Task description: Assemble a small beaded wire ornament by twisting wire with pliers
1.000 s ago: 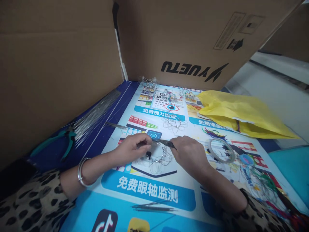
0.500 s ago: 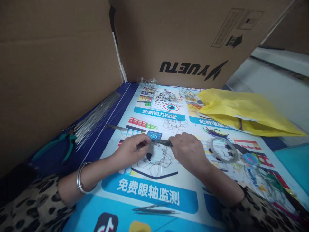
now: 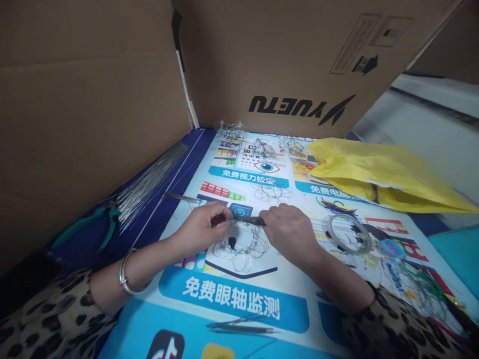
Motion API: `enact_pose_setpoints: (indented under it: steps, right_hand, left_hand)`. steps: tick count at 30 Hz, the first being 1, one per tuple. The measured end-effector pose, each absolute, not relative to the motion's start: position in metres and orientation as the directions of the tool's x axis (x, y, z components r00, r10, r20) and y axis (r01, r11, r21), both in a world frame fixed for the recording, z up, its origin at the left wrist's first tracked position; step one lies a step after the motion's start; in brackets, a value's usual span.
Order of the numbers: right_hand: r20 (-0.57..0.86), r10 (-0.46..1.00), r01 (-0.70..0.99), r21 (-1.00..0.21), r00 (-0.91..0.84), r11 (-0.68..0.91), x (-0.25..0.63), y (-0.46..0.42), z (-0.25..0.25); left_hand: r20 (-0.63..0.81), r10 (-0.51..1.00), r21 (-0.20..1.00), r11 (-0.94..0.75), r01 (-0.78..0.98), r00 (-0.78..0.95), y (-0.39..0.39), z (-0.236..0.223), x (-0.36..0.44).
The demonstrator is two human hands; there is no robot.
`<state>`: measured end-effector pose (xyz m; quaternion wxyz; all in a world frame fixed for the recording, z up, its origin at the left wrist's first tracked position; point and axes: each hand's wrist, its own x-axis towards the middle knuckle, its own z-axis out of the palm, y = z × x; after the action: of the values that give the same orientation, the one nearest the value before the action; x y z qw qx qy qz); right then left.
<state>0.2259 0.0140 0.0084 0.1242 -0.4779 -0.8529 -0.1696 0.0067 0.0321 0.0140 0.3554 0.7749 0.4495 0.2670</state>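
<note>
A wire ring with looped wire petals and small beads point(image 3: 239, 249) lies under and between my hands on the printed sheet. My left hand point(image 3: 204, 227) pinches its upper left edge between thumb and fingers. In the fist of my right hand point(image 3: 290, 234) is a dark tapered tool, apparently pliers point(image 3: 250, 220). Its tip points left and meets the wire by my left fingertips; its handles are hidden in my palm. A second flower-like wire piece point(image 3: 271, 191) rests just beyond my hands.
Teal-handled pliers point(image 3: 90, 227) and a bundle of straight wires point(image 3: 149, 182) lie at left. Cut wires point(image 3: 241, 326) lie in front. A tape roll point(image 3: 349, 233), tangled coloured wires point(image 3: 422, 284) and a yellow bag point(image 3: 392, 172) are at right. Cardboard walls point(image 3: 262, 55) stand behind and left.
My left fingers have shifted slightly at the wire, opening a gap between thumb and forefinger. My right hand and the dark tool are nearly in the same place. The view has moved a little.
</note>
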Motion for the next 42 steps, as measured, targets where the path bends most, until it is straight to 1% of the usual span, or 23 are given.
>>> enact_pose_setpoints:
  steps: [5,7,10,13,18,21,25,29,32,34,39,42]
  right_hand:
    - [0.371,0.769,0.851,0.160,-0.521,0.499,0.225,0.016,0.009]
    - [0.365,0.769,0.849,0.161,-0.525,0.504,0.225,0.016,0.008]
    - [0.364,0.769,0.849,0.162,-0.525,0.503,0.226,0.016,0.006]
    - [0.385,0.757,0.846,0.165,-0.528,0.507,0.226,0.016,0.004]
    - [0.431,0.720,0.834,0.186,-0.544,0.520,0.226,0.018,0.002]
    - [0.446,0.697,0.824,0.220,-0.562,0.523,0.226,0.019,0.001]
    - [0.458,0.677,0.814,0.251,-0.576,0.523,0.226,0.020,0.000]
    - [0.439,0.683,0.809,0.242,-0.583,0.535,0.226,0.021,-0.002]
    - [0.428,0.696,0.814,0.230,-0.576,0.533,0.225,0.021,-0.003]
    - [0.423,0.704,0.818,0.224,-0.571,0.529,0.224,0.021,-0.004]
    - [0.436,0.695,0.817,0.224,-0.572,0.531,0.225,0.020,-0.005]
    - [0.456,0.684,0.817,0.225,-0.570,0.531,0.224,0.019,-0.005]
  left_hand:
    - [0.128,0.868,0.794,-0.380,0.475,0.480,0.037,0.013,0.005]
    - [0.078,0.875,0.812,-0.333,0.479,0.477,0.038,0.013,0.005]
    - [-0.043,0.879,0.853,-0.215,0.475,0.475,0.039,0.013,0.005]
    - [-0.064,0.875,0.867,-0.189,0.461,0.480,0.039,0.013,0.004]
    - [-0.044,0.888,0.827,-0.224,0.516,0.457,0.041,0.010,0.005]
    - [0.004,0.890,0.792,-0.281,0.543,0.456,0.043,0.008,0.006]
    - [0.078,0.882,0.701,-0.380,0.604,0.465,0.039,0.009,0.009]
    - [0.130,0.875,0.598,-0.445,0.667,0.467,0.033,0.010,0.012]
    - [0.189,0.858,0.550,-0.495,0.673,0.477,0.031,0.008,0.012]
    - [0.209,0.850,0.547,-0.512,0.662,0.484,0.031,0.007,0.012]
    - [0.185,0.861,0.602,-0.481,0.638,0.475,0.031,0.008,0.012]
    - [0.220,0.856,0.608,-0.495,0.621,0.467,0.029,0.007,0.012]
